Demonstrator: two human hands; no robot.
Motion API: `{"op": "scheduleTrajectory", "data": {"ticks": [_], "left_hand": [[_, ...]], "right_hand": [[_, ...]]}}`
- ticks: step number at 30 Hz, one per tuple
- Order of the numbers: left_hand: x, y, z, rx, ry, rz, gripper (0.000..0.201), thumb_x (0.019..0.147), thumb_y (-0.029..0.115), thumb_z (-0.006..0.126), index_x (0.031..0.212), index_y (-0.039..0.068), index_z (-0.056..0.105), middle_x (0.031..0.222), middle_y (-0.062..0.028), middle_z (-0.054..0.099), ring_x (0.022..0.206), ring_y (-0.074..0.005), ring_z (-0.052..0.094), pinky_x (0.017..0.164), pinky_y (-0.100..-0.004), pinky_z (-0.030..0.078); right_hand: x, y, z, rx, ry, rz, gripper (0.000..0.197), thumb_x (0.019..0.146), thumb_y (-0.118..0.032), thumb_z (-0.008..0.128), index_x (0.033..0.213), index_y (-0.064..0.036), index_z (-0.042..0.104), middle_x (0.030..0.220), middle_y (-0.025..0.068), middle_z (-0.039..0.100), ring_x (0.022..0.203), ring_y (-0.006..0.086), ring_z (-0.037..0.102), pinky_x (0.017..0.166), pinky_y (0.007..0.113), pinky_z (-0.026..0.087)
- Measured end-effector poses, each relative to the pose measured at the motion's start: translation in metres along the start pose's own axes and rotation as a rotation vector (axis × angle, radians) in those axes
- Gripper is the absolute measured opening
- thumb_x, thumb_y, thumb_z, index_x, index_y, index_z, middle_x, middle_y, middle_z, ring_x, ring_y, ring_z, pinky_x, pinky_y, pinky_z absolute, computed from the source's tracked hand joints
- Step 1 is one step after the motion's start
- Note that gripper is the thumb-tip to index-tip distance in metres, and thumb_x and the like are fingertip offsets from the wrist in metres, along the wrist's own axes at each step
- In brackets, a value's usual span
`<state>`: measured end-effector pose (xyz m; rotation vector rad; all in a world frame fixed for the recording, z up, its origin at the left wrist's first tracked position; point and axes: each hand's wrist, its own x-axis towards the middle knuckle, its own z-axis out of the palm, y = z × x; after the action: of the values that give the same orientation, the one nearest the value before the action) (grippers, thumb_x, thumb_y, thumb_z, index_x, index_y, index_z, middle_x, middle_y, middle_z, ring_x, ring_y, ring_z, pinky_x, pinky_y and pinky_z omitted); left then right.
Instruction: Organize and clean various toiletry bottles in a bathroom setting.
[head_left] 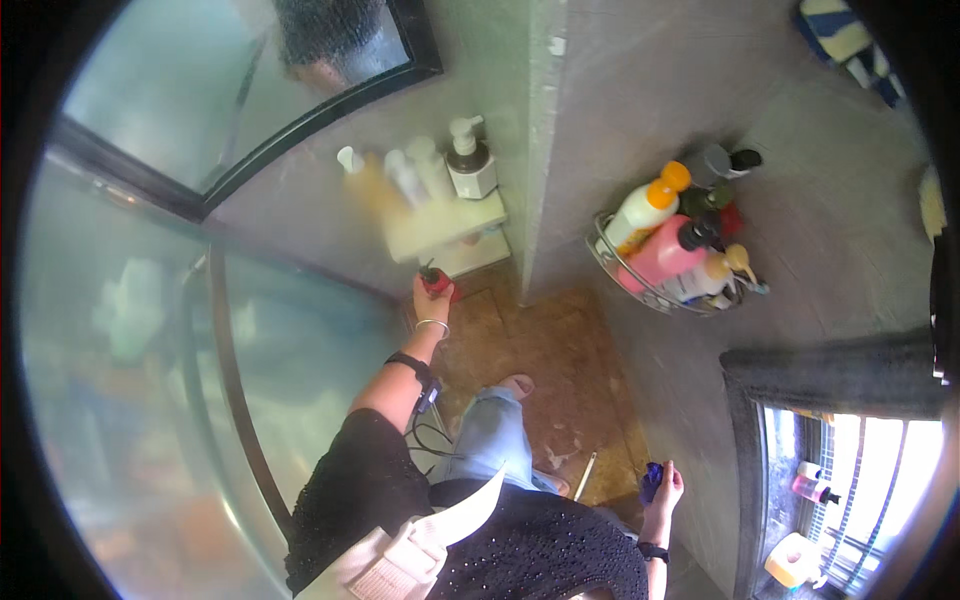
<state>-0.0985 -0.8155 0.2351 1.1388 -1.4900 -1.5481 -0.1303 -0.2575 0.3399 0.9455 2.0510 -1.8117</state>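
Note:
My left hand (424, 304) reaches forward, fingers wrapped round a red pump bottle (440, 284) with a black pump top. It is just in front of a white two-tier shelf (470, 255) in the corner. On that shelf stand a white pump bottle with a dark band (471, 172) and several pale bottles (428, 165), blurred behind the frosted glass. Down at the right, my right hand (673, 487) is closed on a small, crumpled dark blue thing (651, 482). I cannot make out its kind.
Frosted glass panels (310, 370) with dark frames line the left. A wire rack (640, 288) full of bottles is on the right wall. Beyond it, a barred window (860, 490) has bottles on its sill. My feet are on the brown floor (560, 370), near a thin white stick (586, 475).

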Motion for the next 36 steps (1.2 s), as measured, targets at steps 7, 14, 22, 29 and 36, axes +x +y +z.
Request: {"op": "scheduleTrajectory", "data": {"ticks": [7,14,22,29,36], "left_hand": [[0.105,-0.089,-0.005,-0.347,0.241,-0.095,0.036,0.081,0.003,0.060,0.115,0.000,0.048,0.110,-0.0115,0.056,0.098,-0.0229,0.054,0.087,-0.0345,0.045],[0.172,-0.129,-0.032,0.189,0.113,-0.042,0.041,0.083,0.018,0.060,0.118,-0.001,0.049,0.116,-0.0144,0.054,0.106,-0.0268,0.051,0.093,-0.0371,0.043],[0.152,-0.153,-0.041,0.298,-0.139,-0.403,0.048,0.083,0.027,0.060,0.120,-0.001,0.049,0.119,-0.0163,0.054,0.110,-0.0274,0.050,0.094,-0.0371,0.042],[0.124,-0.132,-0.031,0.429,-0.178,-0.795,0.063,0.081,0.039,0.061,0.128,0.000,0.045,0.125,-0.0175,0.052,0.118,-0.0283,0.046,0.098,-0.0395,0.038],[-0.161,-0.065,0.130,0.799,-1.495,0.175,0.046,0.075,0.018,0.068,0.115,-0.001,0.056,0.114,-0.0171,0.057,0.106,-0.0271,0.055,0.092,-0.0370,0.044]], "right_hand": [[0.020,0.033,0.044,-0.175,-0.007,-0.035,0.022,0.088,-0.026,0.061,0.082,-0.0051,0.059,0.068,0.0015,0.059,0.054,0.0100,0.056,0.047,0.022,0.045],[-0.022,0.040,0.089,-0.234,0.002,0.003,0.020,0.088,-0.024,0.062,0.083,-0.0042,0.059,0.069,-0.0006,0.057,0.057,0.0058,0.052,0.049,0.021,0.042],[-0.034,0.077,0.044,-0.189,0.180,-0.010,0.023,0.089,-0.026,0.060,0.091,-0.0030,0.062,0.073,0.0009,0.061,0.059,0.0066,0.055,0.052,0.021,0.044],[-0.021,0.061,0.011,0.296,0.231,0.224,0.043,0.091,-0.047,0.051,0.093,-0.0051,0.061,0.070,0.0040,0.060,0.051,0.0120,0.053,0.041,0.026,0.040],[-0.078,0.096,-0.108,1.150,0.148,0.089,0.033,0.088,-0.032,0.058,0.106,-0.0053,0.058,0.086,0.0075,0.061,0.072,0.0188,0.060,0.064,0.034,0.051]]}}
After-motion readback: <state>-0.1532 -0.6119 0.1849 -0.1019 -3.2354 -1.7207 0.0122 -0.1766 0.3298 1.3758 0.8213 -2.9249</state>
